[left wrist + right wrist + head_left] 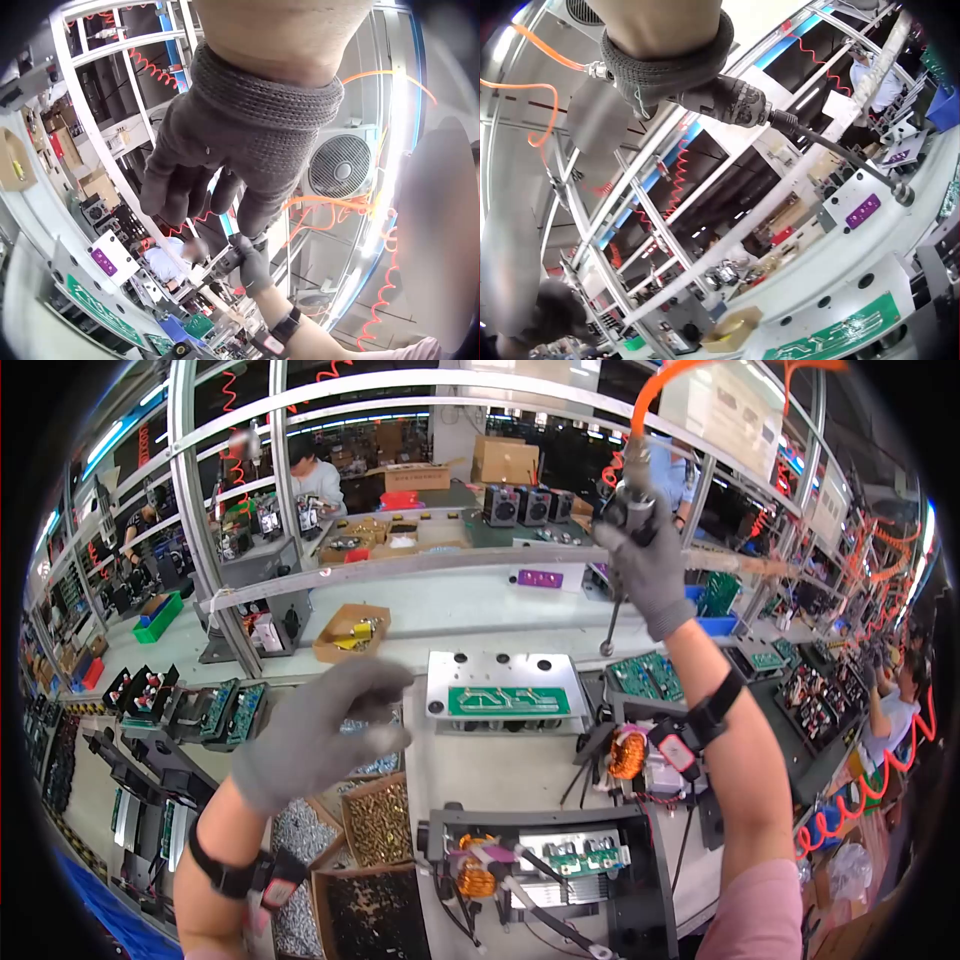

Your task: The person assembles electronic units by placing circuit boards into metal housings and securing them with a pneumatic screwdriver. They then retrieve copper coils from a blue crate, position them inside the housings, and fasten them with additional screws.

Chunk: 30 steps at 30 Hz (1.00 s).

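Observation:
My gloved right hand (648,575) is raised at the upper right and grips an air screwdriver (731,101), hose end up. Its long thin bit (614,622) points down toward the bench. In the head view my gloved left hand (315,735) hovers over the screw trays, fingers loosely bent and nothing in them. Between the hands lies a pale metal plate (555,672) with dark round holes, a green circuit board (505,702) along its near side. Nearer me sits an open black chassis (640,840) with an orange copper coil (476,877) and thick cables.
Cardboard trays hold brass screws (377,822), silver screws (298,835) and black screws (370,915). Another unit with a copper coil (628,755) stands right of the plate. A metal rail (450,565) crosses beyond the bench. An orange hose (690,375) hangs above my right hand.

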{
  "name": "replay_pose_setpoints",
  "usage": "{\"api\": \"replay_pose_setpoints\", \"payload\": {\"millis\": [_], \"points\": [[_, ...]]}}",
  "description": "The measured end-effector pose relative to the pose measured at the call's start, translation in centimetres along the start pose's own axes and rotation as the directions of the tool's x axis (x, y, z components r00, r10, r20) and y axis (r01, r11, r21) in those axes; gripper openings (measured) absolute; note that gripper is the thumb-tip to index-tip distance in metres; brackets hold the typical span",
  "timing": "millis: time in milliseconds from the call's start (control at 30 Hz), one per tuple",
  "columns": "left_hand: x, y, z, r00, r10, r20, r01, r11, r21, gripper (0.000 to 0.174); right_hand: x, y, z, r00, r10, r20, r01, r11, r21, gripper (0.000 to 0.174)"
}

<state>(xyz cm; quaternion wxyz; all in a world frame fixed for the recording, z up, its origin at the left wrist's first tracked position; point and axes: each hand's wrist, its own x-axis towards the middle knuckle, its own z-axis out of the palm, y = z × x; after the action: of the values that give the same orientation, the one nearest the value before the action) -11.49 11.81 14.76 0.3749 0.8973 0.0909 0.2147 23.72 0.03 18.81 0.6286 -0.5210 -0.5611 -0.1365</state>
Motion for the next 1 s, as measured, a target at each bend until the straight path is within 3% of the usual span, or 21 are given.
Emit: {"api": "replay_pose_setpoints", "payload": {"millis": [33,133,167,200,233,300,367,433,467,500,567,600,633,700,733,833,900,967,1000], "points": [[-1.2,-0.8,-0.9,1.0,0.0,-0.006,0.0,1.0,0.01,0.047,-0.3,1.2,0.7,0.994,0.103,0.021,-0.102,0.994,-0.035,0.065],[-4.2,-2.9,-2.1,0.995,-0.052,-0.081,0.047,0.997,-0.067,0.05,-1.1,5.8,2.7,0.997,0.079,0.011,-0.078,0.996,-0.042,0.065],[-4.7,-3.4,-2.4,0.996,-0.051,-0.079,0.046,0.997,-0.066,0.05,-1.3,7.7,2.6,0.985,0.173,0.027,-0.168,0.977,-0.13,0.065],[-5.2,-3.9,-2.8,0.996,-0.081,-0.048,0.081,0.997,0.001,0.049,-1.7,9.3,2.7,0.963,0.268,0.034,-0.255,0.942,-0.22,0.066],[-5.4,-4.4,-3.1,0.994,-0.111,-0.016,0.112,0.991,0.069,0.048,-2.2,10.7,2.9,0.962,0.271,0.03,-0.258,0.94,-0.224,0.066],[-5.7,-5.7,-3.1,0.993,-0.118,-0.023,0.119,0.992,0.047,0.047,-3.2,13.3,3.4,0.953,0.302,-0.031,-0.302,0.934,-0.191,0.065],[-5.3,-7.2,-2.9,0.99,-0.14,-0.034,0.141,0.99,0.014,0.046,-3.3,15.7,2.9,0.948,0.314,-0.053,-0.319,0.941,-0.114,0.064],[-4.9,-8.1,-2.1,0.994,-0.106,-0.025,0.107,0.993,0.049,0.044,-3.4,17.2,1.8,0.976,0.189,-0.105,-0.208,0.954,-0.217,0.063],[-4.8,-8.5,-1.3,0.992,-0.112,-0.063,0.111,0.994,-0.018,0.044,-3.4,16.6,2.0,0.964,0.22,-0.148,-0.241,0.959,-0.149,0.062],[-4.6,-8.5,-0.9,0.989,-0.129,-0.068,0.127,0.992,-0.024,0.044,-3.1,15.6,2.4,0.974,0.128,-0.188,-0.151,0.982,-0.113,0.06],[-4.1,-8.1,-0.6,0.989,-0.145,0.011,0.145,0.989,0.027,0.043,-2.4,15.2,2.4,0.943,0.246,-0.224,-0.267,0.961,-0.069,0.059],[-3.8,-7.8,-0.5,0.987,-0.154,0.055,0.151,0.987,0.058,0.042,-2.0,15.9,1.9,0.964,0.167,-0.207,-0.219,0.94,-0.263,0.06],[-3.7,-7.2,-0.1,0.985,-0.166,0.05,0.162,0.984,0.068,0.042,-2.0,15.7,2.1,0.963,0.172,-0.205,-0.222,0.943,-0.248,0.06],[-3.8,-6.5,0.6,0.974,-0.218,0.054,0.216,0.975,0.047,0.041,-1.7,14.6,2.7,0.956,0.19,-0.222,-0.292,0.634,-0.716,0.064],[-4.0,-6.3,0.6,0.976,-0.21,0.067,0.205,0.976,0.07,0.041,-2.0,16.1,2.1,0.984,0.055,-0.169,-0.172,0.537,-0.826,0.068],[-5.3,-5.7,0.5,0.98,-0.194,0.052,0.178,0.957,0.227,0.041,-2.2,14.8,2.0,0.97,0.175,-0.167,-0.233,0.49,-0.84,0.069],[-6.8,-5.5,0.5,0.978,-0.208,0.014,0.2,0.956,0.214,0.041,-1.4,12.9,1.4,0.958,0.243,-0.152,-0.258,0.502,-0.825,0.07],[-8.7,-5.7,0.5,0.961,-0.274,-0.028,0.273,0.938,0.212,0.046,-0.7,11.5,0.5,0.865,0.488,-0.12,-0.339,0.391,-0.856,0.072],[-9.7,-5.8,0.8,0.937,-0.343,-0.071,0.35,0.926,0.144,0.039,-0.4,12.7,-0.8,0.835,0.541,-0.103,-0.358,0.391,-0.848,0.074]]}}
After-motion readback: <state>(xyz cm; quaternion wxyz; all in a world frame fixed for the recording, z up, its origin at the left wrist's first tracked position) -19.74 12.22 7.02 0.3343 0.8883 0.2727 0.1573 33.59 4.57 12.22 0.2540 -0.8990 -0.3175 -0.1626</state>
